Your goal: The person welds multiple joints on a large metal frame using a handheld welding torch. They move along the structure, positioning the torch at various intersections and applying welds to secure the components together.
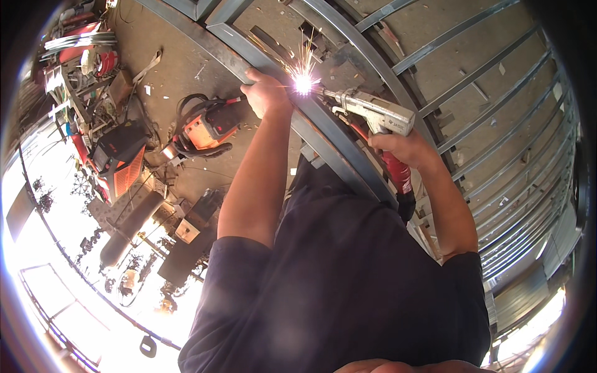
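Observation:
My right hand (408, 149) grips the handle of a white welding gun (379, 112), whose red-and-black lower part hangs below the fist. The gun's nozzle points left at a bright white-violet arc (303, 84), and orange sparks spray up from it. That glare hides the exact spot on the metal. Under the arc lies a grey steel tube frame (339, 144), running diagonally from upper left to lower right. My left hand (267, 94) closes over the frame's near tube, just left of the arc, with the thumb along its edge.
Curved steel bars (479, 62) fill the right side. On the floor at left stand an orange-and-black machine (208, 127) with a coiled cable and a larger black-and-orange machine (121, 152). A dark cylinder (132, 229) lies nearby. Small scraps are scattered across the concrete floor (168, 59).

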A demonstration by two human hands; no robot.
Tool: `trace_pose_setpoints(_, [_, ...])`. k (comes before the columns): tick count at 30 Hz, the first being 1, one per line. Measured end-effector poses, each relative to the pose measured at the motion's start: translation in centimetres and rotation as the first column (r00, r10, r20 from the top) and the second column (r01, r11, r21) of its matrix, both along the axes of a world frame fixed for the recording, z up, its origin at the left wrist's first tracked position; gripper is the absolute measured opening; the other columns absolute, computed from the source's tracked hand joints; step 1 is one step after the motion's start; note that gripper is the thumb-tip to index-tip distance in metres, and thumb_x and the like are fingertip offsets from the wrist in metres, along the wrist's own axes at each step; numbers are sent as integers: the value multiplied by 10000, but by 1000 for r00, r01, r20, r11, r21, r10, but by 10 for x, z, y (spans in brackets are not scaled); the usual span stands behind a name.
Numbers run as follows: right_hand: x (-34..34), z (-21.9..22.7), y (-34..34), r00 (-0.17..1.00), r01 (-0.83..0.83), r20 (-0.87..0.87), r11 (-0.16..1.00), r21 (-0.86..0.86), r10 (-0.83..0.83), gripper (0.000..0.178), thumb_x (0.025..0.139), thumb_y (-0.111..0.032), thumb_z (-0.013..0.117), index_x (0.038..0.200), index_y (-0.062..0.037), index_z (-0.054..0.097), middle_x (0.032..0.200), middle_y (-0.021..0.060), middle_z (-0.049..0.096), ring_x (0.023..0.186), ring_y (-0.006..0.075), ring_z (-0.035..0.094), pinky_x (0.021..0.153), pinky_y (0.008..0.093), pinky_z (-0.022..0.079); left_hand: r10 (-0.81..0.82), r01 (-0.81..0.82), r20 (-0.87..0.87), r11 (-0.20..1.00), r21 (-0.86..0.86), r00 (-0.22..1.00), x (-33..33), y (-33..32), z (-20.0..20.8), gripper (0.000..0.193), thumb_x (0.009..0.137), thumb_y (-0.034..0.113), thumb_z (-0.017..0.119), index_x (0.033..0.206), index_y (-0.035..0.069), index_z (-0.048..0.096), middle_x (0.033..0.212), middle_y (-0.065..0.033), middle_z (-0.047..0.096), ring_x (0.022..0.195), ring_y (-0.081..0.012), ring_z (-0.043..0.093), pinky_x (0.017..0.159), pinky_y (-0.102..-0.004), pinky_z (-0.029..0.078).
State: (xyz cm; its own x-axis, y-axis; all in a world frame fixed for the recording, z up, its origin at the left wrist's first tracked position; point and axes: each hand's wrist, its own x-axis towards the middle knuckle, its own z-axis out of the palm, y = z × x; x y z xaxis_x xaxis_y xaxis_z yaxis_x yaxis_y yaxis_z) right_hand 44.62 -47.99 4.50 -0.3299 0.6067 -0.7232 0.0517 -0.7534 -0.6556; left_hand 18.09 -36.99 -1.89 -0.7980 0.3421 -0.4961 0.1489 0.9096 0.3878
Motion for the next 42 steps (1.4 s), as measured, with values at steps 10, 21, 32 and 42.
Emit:
trace_pose_setpoints(10, [23,10,-16,997,79,-18,997,9,-79,272,821,-75,761,1073,-22,674,886,38,688,768,133,651,684,301,556,8,-7,-22,999,31,1000,-1,0,-7,781,1045,608,292,1456,-32,469,1343,-282,642,1215,-446,640,1017,-525,521])
trace_pose_setpoints(21, [56,4,-74,999,42,23,995,-89,-40,420,785,-80,784,1185,-30,666,936,24,682,809,128,640,715,310,553,-5,6,-10,999,41,1000,2,0,-2,807,1048,591,324,1463,-89,453,1424,-314,567,1283,-448,593,1095,-502,468])
trace_pose_setpoints(32, [52,9,-70,1000,23,-4,995,-102,-24,271,808,-112,798,1043,-51,675,896,-7,658,797,105,604,711,283,513,40,-50,97,993,103,995,4,-2,5,803,1045,585,331,1469,-90,434,1433,-315,552,1260,-429,615,1072,-495,506])
trace_pose_setpoints(42, [55,11,-70,1000,-7,7,996,-88,7,253,815,-112,787,1033,-50,675,890,-10,659,799,99,613,707,281,523,32,-42,87,993,112,996,1,-2,-3,803,1040,570,326,1476,-97,422,1434,-312,551,1253,-422,618,1071,-473,517])
